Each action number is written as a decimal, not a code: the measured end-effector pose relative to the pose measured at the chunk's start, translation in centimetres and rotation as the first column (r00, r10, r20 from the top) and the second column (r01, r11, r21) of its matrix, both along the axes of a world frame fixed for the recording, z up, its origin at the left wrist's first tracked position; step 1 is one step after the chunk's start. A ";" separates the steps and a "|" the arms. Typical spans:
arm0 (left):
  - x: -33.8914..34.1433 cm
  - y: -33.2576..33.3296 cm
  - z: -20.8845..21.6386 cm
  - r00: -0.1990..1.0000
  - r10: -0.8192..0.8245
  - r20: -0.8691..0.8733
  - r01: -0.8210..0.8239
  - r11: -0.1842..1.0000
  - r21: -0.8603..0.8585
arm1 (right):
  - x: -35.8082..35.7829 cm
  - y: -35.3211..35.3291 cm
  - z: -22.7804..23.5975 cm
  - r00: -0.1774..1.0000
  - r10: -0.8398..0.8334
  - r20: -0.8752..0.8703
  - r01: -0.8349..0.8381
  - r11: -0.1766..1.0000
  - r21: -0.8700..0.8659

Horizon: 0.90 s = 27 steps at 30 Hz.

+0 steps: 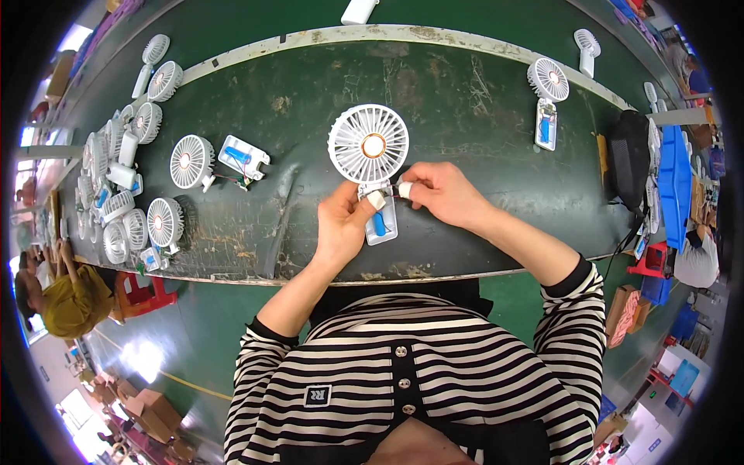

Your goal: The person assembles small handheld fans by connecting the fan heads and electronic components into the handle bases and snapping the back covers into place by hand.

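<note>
A white handheld fan with a round grille and an orange ring at its centre lies face up on the dark green bench in front of me. Its handle shell lies open toward me and shows a blue battery cell. My left hand is closed on the fan's neck, where head and handle meet. On its thumb sits a white covering. Close by on the right, my right hand pinches beside the neck, a white covering on a fingertip. Thin wires run between the hands; what the right fingertips hold is too small to make out.
To the left lie a fan head wired to an opened handle and a pile of fans. Another opened fan rests at far right, near a black bag. A person sits at left.
</note>
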<state>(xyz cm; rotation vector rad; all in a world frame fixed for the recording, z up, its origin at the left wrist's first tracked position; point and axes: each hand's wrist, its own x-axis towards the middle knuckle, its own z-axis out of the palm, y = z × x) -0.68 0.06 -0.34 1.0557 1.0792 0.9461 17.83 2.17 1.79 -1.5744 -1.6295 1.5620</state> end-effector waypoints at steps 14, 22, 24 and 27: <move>0.5 -0.3 0.6 0.994 0.084 0.075 -0.088 0.995 0.050 | -3.1 -1.7 1.0 0.888 -0.151 0.435 -0.113 0.845 0.522; 1.3 0.2 0.5 0.981 0.074 0.180 -0.086 0.995 0.060 | -3.5 -1.5 1.0 0.886 -0.171 0.431 -0.103 0.834 0.542; 2.3 1.2 0.8 0.977 0.054 0.207 -0.065 0.997 0.043 | -2.6 -1.0 1.2 0.903 -0.184 0.388 -0.056 0.846 0.531; 4.5 3.8 1.7 0.992 -0.004 0.122 0.012 0.997 -0.072 | -0.4 -0.4 0.2 0.868 -0.329 0.371 0.041 0.793 0.608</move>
